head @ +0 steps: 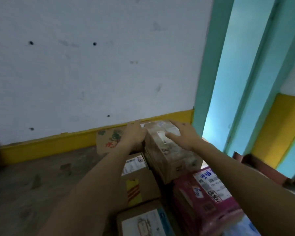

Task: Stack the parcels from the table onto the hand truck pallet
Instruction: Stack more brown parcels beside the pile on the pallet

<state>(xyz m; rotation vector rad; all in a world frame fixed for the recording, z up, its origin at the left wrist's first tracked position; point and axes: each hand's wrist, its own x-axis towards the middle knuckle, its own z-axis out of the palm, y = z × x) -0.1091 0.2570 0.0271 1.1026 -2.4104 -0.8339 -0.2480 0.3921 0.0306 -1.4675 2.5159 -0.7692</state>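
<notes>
Top box [170, 150] sits highest on the stack, its far end close to the wall [75, 65] and yellow skirting [46, 147]. Long axis runs from near right toward the wall, tilted slightly left. Bare floor [32, 181] lies open on the left; teal door frame [209, 65] bounds the right. Left hand [134, 135] presses the box's left far edge, fingers curled. Right hand [182, 135] lies flat on top, fingers spread. Pink box [203, 198] and brown boxes [140, 183] sit below.
</notes>
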